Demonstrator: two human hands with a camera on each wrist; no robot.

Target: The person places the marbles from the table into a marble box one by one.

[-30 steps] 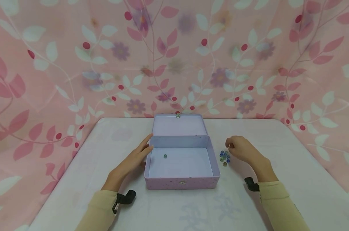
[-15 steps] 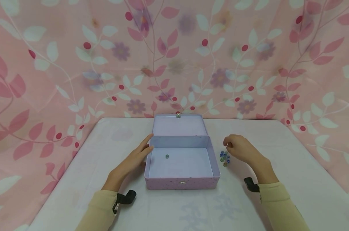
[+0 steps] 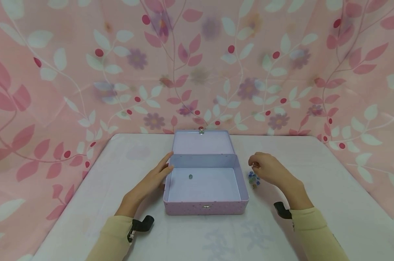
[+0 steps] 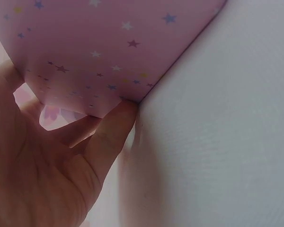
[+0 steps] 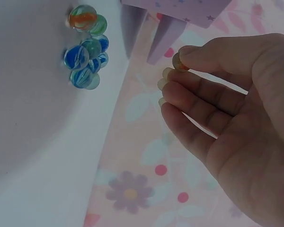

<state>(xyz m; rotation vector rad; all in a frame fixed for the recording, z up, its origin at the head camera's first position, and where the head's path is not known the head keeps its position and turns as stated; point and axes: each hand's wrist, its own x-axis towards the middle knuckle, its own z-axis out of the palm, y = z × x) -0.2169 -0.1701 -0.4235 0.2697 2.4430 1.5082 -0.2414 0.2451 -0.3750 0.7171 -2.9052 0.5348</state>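
Note:
My left hand (image 3: 151, 181) lies along the left side of a lilac tin box (image 3: 206, 208), its fingertips at the rim. In the left wrist view, its fingers (image 4: 111, 130) touch the star-printed wall, one low down by the tabletop. The lid (image 3: 201, 142) is tipped back and a greenish marble (image 3: 190, 176) sits inside. My right hand (image 3: 272, 168) pinches a clear marble with an orange swirl (image 5: 181, 62) between thumb and fingertip, above the table right of the box. Under it lies a cluster of blue, green and orange marbles (image 5: 77, 57), partly covered in the head view.
A white cloth (image 3: 216, 235) covers the table. Pink floral fabric (image 3: 197, 72) hangs behind and at both sides. Each wrist carries a black camera mount (image 3: 143, 223).
My right hand has shifted slightly left toward the box with its marble. The marble inside the box has rolled a little to the right. My left hand stays put.

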